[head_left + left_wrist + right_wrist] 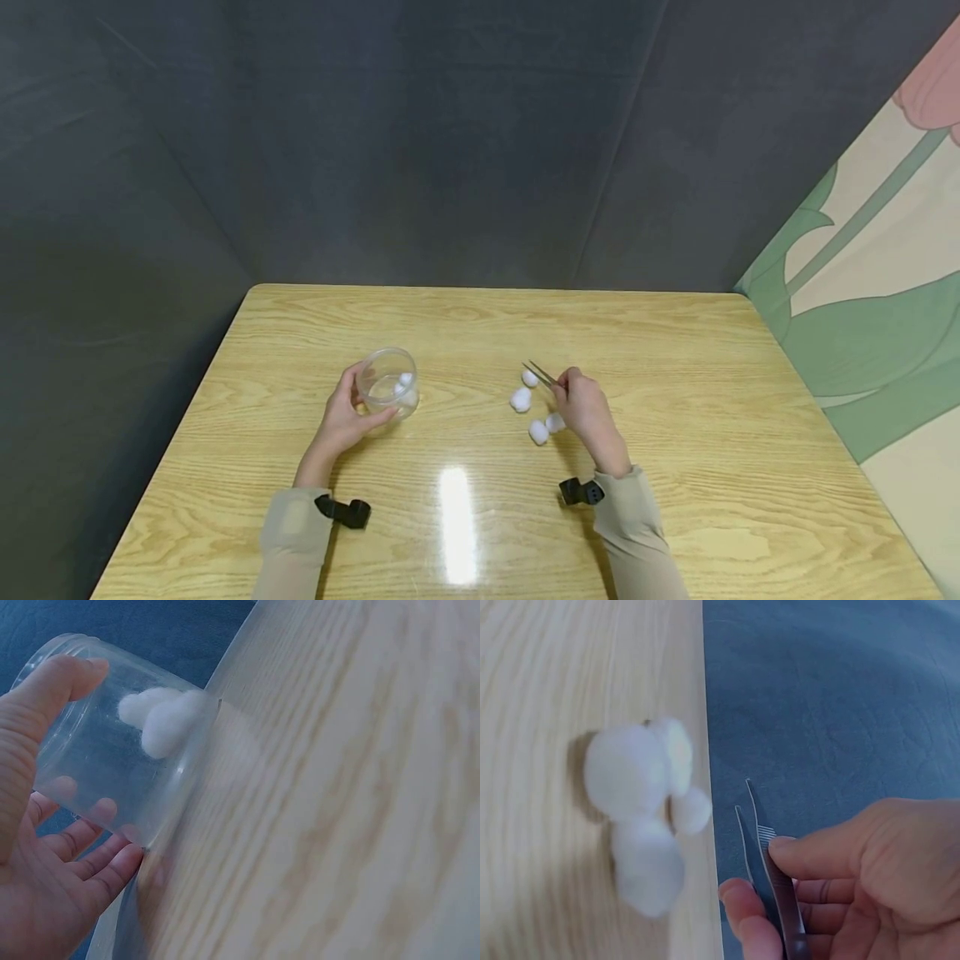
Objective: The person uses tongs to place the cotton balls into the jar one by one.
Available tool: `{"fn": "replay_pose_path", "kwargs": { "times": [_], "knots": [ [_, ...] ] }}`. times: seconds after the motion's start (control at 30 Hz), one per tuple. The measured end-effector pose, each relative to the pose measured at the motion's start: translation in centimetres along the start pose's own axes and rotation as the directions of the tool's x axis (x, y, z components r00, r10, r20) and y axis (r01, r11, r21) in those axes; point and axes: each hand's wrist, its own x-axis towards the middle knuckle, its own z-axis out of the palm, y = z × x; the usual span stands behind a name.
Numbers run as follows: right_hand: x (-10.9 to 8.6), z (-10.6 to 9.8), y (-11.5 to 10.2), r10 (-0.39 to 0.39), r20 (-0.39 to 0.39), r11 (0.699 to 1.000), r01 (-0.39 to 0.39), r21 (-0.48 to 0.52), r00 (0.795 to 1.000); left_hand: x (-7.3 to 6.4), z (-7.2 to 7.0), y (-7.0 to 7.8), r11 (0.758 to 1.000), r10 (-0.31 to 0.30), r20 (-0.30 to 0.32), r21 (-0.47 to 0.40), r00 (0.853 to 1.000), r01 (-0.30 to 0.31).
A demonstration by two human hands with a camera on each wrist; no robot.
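Observation:
A clear plastic jar (386, 387) stands on the table at the left, and my left hand (347, 421) grips it round the side. Inside the jar lie a few white cotton balls (169, 720), near its bottom. My right hand (588, 412) pinches metal tweezers (776, 874) between thumb and fingers. Their two tips are apart with nothing between them. Several loose cotton balls (521, 400) lie on the table beside and left of the right hand. In the head view the tweezer tips pass over the farthest ball; whether they touch it I cannot tell.
The wooden table (465, 333) has a straight far edge with a dark cloth (450, 167) behind it. At the right hangs a flower-patterned curtain (885, 333). A black wrist camera (345, 511) sits on the left sleeve, another (581, 492) on the right.

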Motion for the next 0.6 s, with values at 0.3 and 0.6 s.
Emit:
{"fn": "replay_pose_path", "kwargs": {
  "times": [0.3,0.6],
  "knots": [
    [-0.1,0.3,0.3,0.017,0.023,0.999,-0.016,-0.032,1.0,-0.7,-0.1,2.3,1.0,0.003,0.006,0.002,1.0,-0.003],
    [-0.2,0.6,0.8,0.016,0.034,0.998,-0.013,-0.069,0.999,-0.7,-0.2,2.3,1.0,0.006,0.012,-0.017,1.0,-0.005]
  ]
}}
